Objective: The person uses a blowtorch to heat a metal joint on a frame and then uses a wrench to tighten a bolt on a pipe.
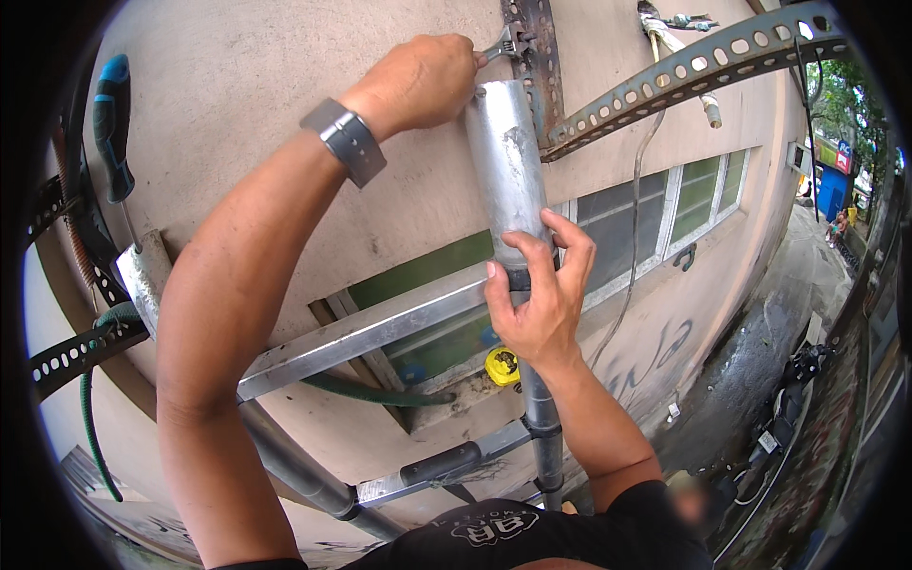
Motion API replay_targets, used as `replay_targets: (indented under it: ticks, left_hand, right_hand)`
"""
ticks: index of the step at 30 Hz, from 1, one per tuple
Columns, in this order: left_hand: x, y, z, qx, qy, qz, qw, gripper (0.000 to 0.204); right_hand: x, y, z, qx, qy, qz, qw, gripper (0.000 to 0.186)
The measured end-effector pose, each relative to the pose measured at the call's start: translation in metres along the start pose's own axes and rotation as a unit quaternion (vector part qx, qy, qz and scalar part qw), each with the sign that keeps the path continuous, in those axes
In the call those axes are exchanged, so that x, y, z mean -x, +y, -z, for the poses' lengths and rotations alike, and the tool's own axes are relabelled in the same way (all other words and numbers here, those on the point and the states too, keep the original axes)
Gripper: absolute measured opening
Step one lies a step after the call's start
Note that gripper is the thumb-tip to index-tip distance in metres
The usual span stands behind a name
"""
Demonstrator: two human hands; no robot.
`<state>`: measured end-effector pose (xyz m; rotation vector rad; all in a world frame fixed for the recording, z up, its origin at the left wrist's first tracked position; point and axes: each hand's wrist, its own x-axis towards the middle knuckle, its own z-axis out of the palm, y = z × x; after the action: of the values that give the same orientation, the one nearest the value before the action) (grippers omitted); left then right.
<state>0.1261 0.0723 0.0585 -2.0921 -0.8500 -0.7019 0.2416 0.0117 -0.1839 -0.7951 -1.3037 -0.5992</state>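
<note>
Gripping the lower end of a short, thick metal tube [506, 171], the right hand [541, 304] has its fingers [570, 249] wrapped and clamped around the tube where it meets a thinner dark pole [544, 432] running down below it; this hold appears to keep the tube steady and upright against the wall [266, 85]. At the top of the tube, the left hand [418, 84] is closed around the handle of a small wrench [503, 45], its jaw end set against a rusted perforated bracket [537, 57] that rises just above the tube. The left wrist carries a grey band [347, 141]. From the bracket, to the right of the tube, a perforated angle bar [703, 62] slants up and outward, seemingly bracing the mount. Left of the tube, well apart, a blue-handled screwdriver [112, 128] hangs tucked against the wall. Below the tube, a flat metal rail [361, 332] crosses toward the lower left, and a yellow tape measure [503, 366] sits on a ledge just beside the dark pole. Windows [693, 195] lie to the right of the tube, with a wet alley [760, 351] far below them.
</note>
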Motion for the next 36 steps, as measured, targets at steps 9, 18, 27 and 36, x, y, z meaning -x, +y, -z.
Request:
replay_targets:
  ticks: [9,18,27,36]
  left_hand:
    - [-0.043,-0.042,0.064,-0.095,-0.018,-0.036,0.995,0.038]
    - [-0.085,-0.039,0.077,-0.131,-0.081,-0.056,0.986,0.037]
    - [-0.104,-0.032,0.076,-0.161,-0.112,-0.072,0.978,0.037]
    - [-0.144,-0.023,0.082,-0.278,-0.143,-0.134,0.941,0.032]
  right_hand:
    - [0.0,0.0,0.0,0.007,0.001,0.007,1.0,0.032]
    - [0.0,-0.001,0.0,0.009,-0.003,0.009,1.0,0.032]
    - [0.0,0.003,0.0,0.011,-0.001,0.01,1.0,0.032]
    - [0.0,0.002,-0.001,0.007,0.002,0.01,1.0,0.033]
